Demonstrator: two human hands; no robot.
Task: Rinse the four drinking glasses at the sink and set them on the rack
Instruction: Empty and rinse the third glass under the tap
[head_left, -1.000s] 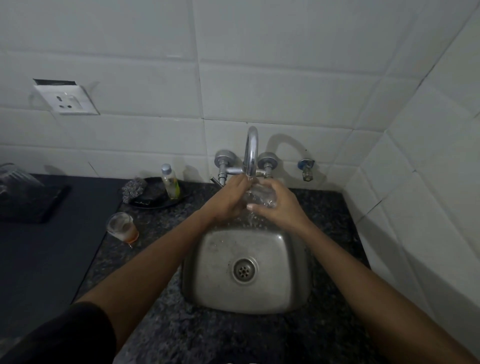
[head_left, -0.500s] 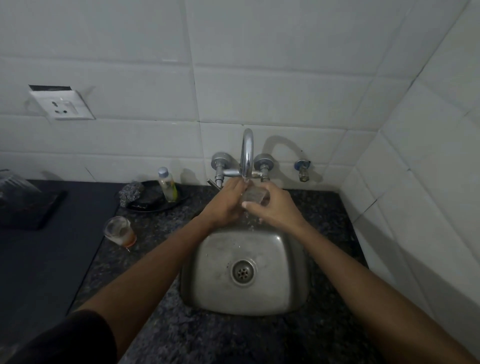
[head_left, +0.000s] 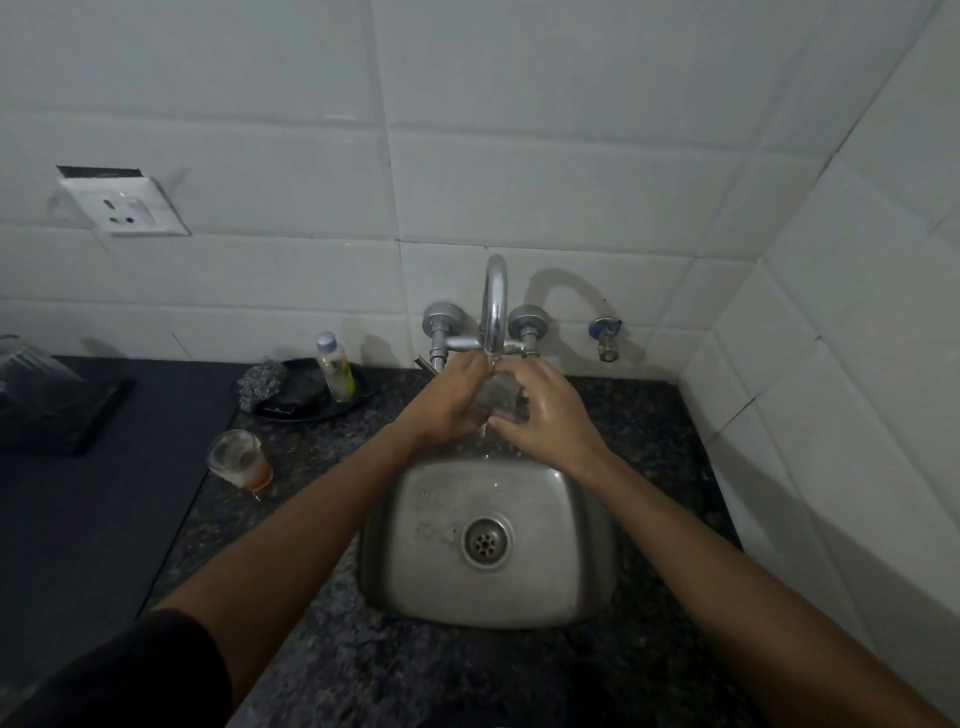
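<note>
Rinsing is the step in hand: both hands are together under the tap (head_left: 493, 306) at the far edge of the sink (head_left: 582, 587), wrapped round one clear drinking glass (head_left: 500, 397). The left hand (head_left: 448, 402) curls round the glass from the left and the right hand (head_left: 551, 415) from the right, fingers closed on it, with water running from the spout onto the glass and dripping down into the basin. Whether any fingers reach inside the glass cannot be told. A second glass (head_left: 239, 460), with an orange residue at its bottom, stands on the dark stone counter (head_left: 322, 467) well to the left of the sink, apparently not yet rinsed. At the far left edge a dark tray-like stand (head_left: 62, 410) with a clear shape on it may be the rack, though it is too dim to be sure; the other glasses cannot be picked out. Judging from this, the task is partly done at most. The next move calls for tipping the water out, keeping a firm hold on the wet, slippery glass with one hand, and carrying it leftward past the dirty glass to the rack without knocking it.
</note>
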